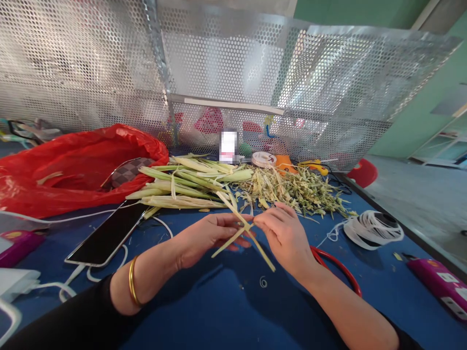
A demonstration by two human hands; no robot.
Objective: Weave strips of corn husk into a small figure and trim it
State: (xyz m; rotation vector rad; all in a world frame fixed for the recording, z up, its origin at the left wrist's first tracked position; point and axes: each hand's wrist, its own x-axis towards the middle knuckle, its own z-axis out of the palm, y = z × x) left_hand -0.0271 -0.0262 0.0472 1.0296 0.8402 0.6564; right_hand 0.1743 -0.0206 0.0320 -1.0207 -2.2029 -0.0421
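Pale corn husk strips point(265, 253) cross each other in an X above the middle of the blue table point(204, 311). My left hand point(202, 238), a gold bangle at its wrist, grips them near the crossing from the left, fingers partly behind the strips. From the other side, my right hand point(286, 233) pinches at the crossing between thumb and index finger; its fingertips hide part of the strips. Just beyond my hands lies a bundle of long green-and-cream corn husks point(189, 182). To its right is a heap of shredded dry husk scraps point(302, 192).
A red plastic bag point(142, 141) and a large dark-screened phone point(109, 236) lie left. White string on a spool point(374, 231), a red curved tube point(343, 267) and a purple pack point(440, 279) are right. A perforated metal screen point(226, 53) stands behind.
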